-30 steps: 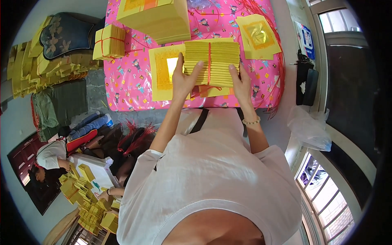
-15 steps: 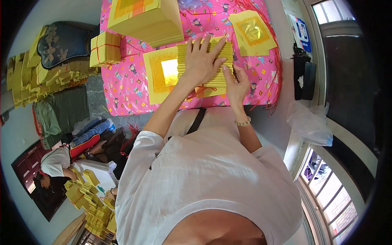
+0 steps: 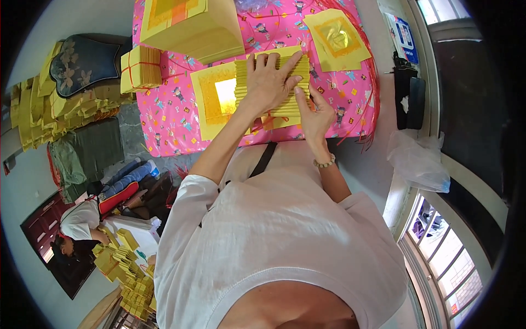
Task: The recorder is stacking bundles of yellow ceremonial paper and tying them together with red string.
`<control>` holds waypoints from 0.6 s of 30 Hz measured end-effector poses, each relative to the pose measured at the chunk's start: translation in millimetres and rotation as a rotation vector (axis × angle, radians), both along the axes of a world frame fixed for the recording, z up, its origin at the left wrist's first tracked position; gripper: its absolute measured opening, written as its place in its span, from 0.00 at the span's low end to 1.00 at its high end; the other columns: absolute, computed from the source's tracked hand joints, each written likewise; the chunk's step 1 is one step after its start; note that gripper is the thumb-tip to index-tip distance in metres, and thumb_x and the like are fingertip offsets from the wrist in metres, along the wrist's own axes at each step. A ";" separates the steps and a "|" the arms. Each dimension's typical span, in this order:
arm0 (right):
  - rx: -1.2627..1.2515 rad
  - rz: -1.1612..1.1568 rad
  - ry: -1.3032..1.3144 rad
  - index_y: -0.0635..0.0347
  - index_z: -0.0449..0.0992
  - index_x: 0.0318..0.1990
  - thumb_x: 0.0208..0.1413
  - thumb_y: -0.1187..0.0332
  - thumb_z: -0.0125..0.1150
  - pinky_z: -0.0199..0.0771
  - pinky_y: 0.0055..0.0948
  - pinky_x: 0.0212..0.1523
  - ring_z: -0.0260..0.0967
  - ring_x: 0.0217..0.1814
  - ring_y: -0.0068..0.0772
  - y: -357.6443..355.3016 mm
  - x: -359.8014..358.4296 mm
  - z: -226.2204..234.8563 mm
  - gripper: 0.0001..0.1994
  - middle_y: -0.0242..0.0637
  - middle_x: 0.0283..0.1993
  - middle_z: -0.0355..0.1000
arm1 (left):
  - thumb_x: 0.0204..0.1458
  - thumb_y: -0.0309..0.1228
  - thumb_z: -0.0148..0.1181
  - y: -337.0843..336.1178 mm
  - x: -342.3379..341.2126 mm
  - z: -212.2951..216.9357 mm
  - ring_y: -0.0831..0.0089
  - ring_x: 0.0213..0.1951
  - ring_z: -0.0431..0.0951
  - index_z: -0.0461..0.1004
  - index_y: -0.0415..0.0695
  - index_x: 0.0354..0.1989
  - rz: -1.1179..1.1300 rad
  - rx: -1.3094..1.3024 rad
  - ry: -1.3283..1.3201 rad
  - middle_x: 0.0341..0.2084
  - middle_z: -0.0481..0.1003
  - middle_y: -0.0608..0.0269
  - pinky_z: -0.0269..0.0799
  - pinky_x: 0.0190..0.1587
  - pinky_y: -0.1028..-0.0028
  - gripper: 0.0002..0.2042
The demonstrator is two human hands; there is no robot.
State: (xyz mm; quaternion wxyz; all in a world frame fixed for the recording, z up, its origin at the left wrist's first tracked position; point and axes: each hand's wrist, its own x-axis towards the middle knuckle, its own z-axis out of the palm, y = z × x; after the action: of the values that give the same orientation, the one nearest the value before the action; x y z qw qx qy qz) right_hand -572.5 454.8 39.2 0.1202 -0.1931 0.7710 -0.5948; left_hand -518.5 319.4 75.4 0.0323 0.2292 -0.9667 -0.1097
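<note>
On the pink-covered table, a row of folded yellow papers [image 3: 300, 69] lies like pleats, close in front of me. My left hand [image 3: 267, 82] rests palm down on top of them with fingers spread. At their right edge is my right hand [image 3: 314, 114], its thumb on the papers and its fingers curled along the side, partly hidden. Beneath and to the left shows a yellow sheet with an orange square and shiny gold foil [image 3: 226, 97]. A red string [image 3: 274, 119] crosses at the near edge of the folded papers.
A tall yellow paper stack [image 3: 197, 35] stands behind, with a red-tied bundle [image 3: 140, 69] to its left. Loose foil sheets [image 3: 337, 41] lie at the back right, beside hanging red strings [image 3: 373, 82]. Another person [image 3: 82, 219] bends over yellow papers at lower left.
Both hands stay nearly in place on the folded papers. My right hand's fingers have drawn in closer to the papers' right edge. The whole view has shifted slightly.
</note>
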 end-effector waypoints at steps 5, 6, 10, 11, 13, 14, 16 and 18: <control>-0.061 0.103 -0.208 0.69 0.75 0.47 0.53 0.66 0.64 0.72 0.21 0.44 0.73 0.41 0.22 1.3 -5.4 1.5 0.18 0.40 0.41 0.77 | 0.57 0.49 0.47 -10.6 7.1 -9.4 0.52 0.55 0.62 0.58 0.60 0.64 0.011 0.021 0.210 0.53 0.65 0.50 0.47 0.61 0.51 0.26; -0.062 0.107 -0.207 0.69 0.75 0.47 0.53 0.66 0.64 0.72 0.21 0.44 0.73 0.41 0.22 2.4 -7.7 2.4 0.18 0.40 0.41 0.77 | 0.57 0.49 0.47 -15.6 11.1 -7.6 0.52 0.55 0.62 0.58 0.60 0.64 0.015 0.020 0.211 0.53 0.65 0.50 0.47 0.61 0.51 0.26; -0.106 0.267 -0.288 0.69 0.69 0.54 0.59 0.70 0.55 0.68 0.20 0.49 0.69 0.48 0.22 17.4 -18.1 5.2 0.17 0.38 0.47 0.72 | 0.58 0.40 0.50 -32.4 50.9 5.6 0.53 0.57 0.63 0.59 0.46 0.63 0.242 0.441 0.597 0.55 0.65 0.47 0.53 0.61 0.61 0.25; -0.130 0.277 -0.277 0.69 0.67 0.55 0.60 0.69 0.54 0.68 0.20 0.50 0.68 0.49 0.21 19.9 -17.3 5.8 0.18 0.39 0.49 0.71 | 0.58 0.37 0.50 -28.9 64.1 10.2 0.55 0.59 0.62 0.59 0.42 0.62 0.397 0.521 0.659 0.56 0.64 0.46 0.54 0.61 0.65 0.24; -0.095 0.300 -0.260 0.71 0.64 0.57 0.62 0.67 0.50 0.67 0.22 0.51 0.67 0.51 0.24 26.6 -12.4 5.8 0.20 0.41 0.51 0.70 | 0.59 0.37 0.49 -12.4 90.6 -7.2 0.58 0.60 0.62 0.57 0.39 0.63 0.585 0.674 0.778 0.57 0.63 0.47 0.54 0.62 0.66 0.25; -0.093 0.306 -0.260 0.71 0.64 0.57 0.62 0.67 0.50 0.67 0.22 0.51 0.67 0.51 0.24 30.2 -8.1 7.7 0.20 0.41 0.51 0.70 | 0.60 0.36 0.49 -1.7 102.6 -17.2 0.61 0.61 0.61 0.56 0.36 0.63 0.760 0.841 0.895 0.59 0.62 0.47 0.53 0.62 0.68 0.26; -0.005 0.285 -0.195 0.70 0.65 0.56 0.63 0.64 0.49 0.67 0.24 0.50 0.68 0.50 0.28 35.1 -0.7 3.9 0.20 0.44 0.50 0.70 | 0.61 0.36 0.48 27.7 114.1 -33.7 0.63 0.63 0.58 0.53 0.34 0.63 0.792 0.997 0.972 0.60 0.60 0.48 0.52 0.63 0.68 0.26; 0.043 0.302 -0.157 0.69 0.66 0.56 0.63 0.63 0.48 0.67 0.26 0.50 0.69 0.50 0.30 37.7 1.0 0.9 0.20 0.45 0.49 0.71 | 0.61 0.36 0.48 51.8 115.0 -33.7 0.66 0.59 0.63 0.52 0.34 0.64 0.892 1.007 0.841 0.58 0.63 0.50 0.56 0.61 0.70 0.27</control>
State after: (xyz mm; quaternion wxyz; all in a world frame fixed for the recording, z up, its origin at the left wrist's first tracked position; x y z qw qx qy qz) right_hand -571.5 492.5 40.1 0.2721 -0.2569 0.7341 -0.5666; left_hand -403.5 371.1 41.7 0.3281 0.5212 -0.5247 -0.5877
